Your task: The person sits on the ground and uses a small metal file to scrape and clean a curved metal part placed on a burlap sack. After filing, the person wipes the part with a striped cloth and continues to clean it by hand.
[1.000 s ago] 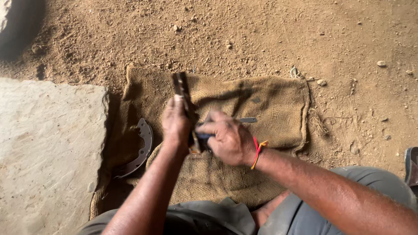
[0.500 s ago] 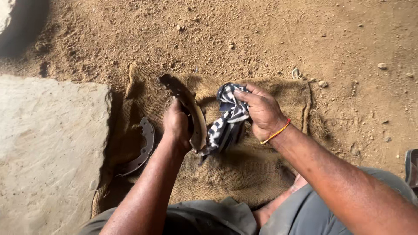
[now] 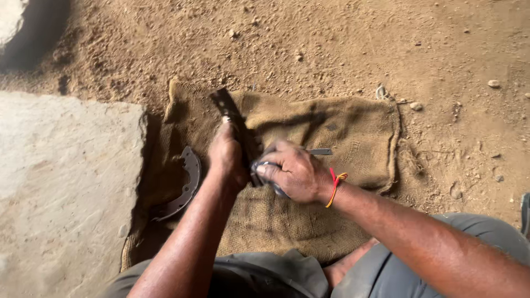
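The left hand point(image 3: 227, 157) clamps a dark curved brake shoe point(image 3: 234, 124) upright over the burlap sack point(image 3: 353, 138). The right hand point(image 3: 295, 174), its grip closed on a bunched cloth point(image 3: 264, 165), presses against the metal. Hard rubbing could slip fingers onto the shoe's edge or twist it loose onto the second brake shoe point(image 3: 185, 185) lying beside the stone slab point(image 3: 61, 182).

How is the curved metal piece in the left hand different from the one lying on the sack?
The held piece is gripped by the left hand and tilted up off the sack, with the right hand pressing a cloth against it. The lying piece rests flat, untouched, near the stone slab. Both are dark, curved metal.
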